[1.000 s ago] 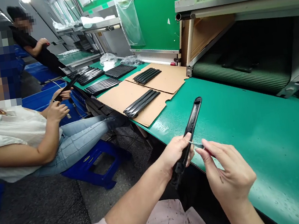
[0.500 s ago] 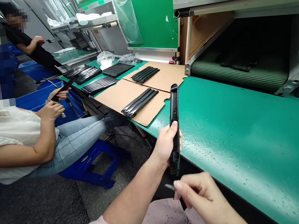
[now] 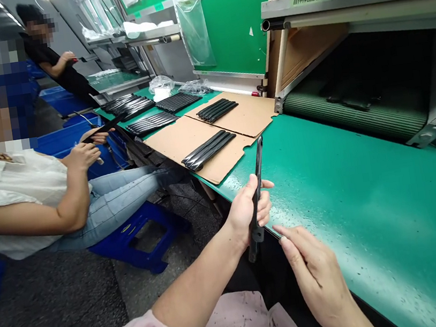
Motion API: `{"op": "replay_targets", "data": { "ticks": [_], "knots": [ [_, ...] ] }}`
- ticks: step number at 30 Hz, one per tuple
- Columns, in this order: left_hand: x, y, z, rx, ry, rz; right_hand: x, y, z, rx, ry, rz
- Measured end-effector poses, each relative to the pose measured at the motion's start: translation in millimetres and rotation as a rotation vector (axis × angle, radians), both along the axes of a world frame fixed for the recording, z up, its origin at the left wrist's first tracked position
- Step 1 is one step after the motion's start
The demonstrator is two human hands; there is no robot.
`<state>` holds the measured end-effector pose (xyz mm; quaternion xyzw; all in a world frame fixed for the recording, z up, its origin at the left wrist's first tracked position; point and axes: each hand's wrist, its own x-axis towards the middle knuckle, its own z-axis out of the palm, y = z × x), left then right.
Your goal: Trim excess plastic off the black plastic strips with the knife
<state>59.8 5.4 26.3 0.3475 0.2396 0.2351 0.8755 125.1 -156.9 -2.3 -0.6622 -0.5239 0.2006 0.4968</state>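
Note:
My left hand [image 3: 244, 208] is closed around a long, narrow black plastic part [image 3: 258, 160], which stands tilted over the table's near edge with its thin side toward me. The lower end of the part shows below my fist. Close by on the right, my right hand [image 3: 318, 274] pinches a small thin blade [image 3: 272, 232] between thumb and fingers. Its tip points at the lower part of the plastic piece; whether it touches cannot be made out. Black shavings speckle the pink clothing on my lap [image 3: 243, 317].
The green table [image 3: 368, 191] carries black scraps. On cardboard [image 3: 219, 169] lie two groups of black strips [image 3: 208, 149], with more bundles [image 3: 151, 123] behind. A conveyor belt [image 3: 356, 106] runs under a shelf. A seated co-worker [image 3: 57, 207] holds a black strip at left; another person stands behind.
My left hand has turned the black part from its hollow face to its narrow side. My right hand has moved up and right, bringing the blade beside the part. The view has shifted slightly.

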Motion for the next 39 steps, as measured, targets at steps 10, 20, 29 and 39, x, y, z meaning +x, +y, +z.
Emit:
{"op": "replay_targets", "data": {
  "ticks": [10,20,29,39],
  "knots": [
    [5,0,-0.8,-0.012,0.080,0.007,-5,3,-1.0,0.142,-0.038,-0.011],
    [6,-9,3.0,0.032,-0.026,0.150,-1,25,4.2,0.134,-0.069,-0.332],
    [-5,-9,-2.9,0.457,-0.033,0.301,47,38,14.1,-0.120,-0.209,-0.397],
    [-18,-11,-28.3,0.177,0.097,0.513,30,28,-17.5,0.000,-0.209,-0.485]
  ]
}}
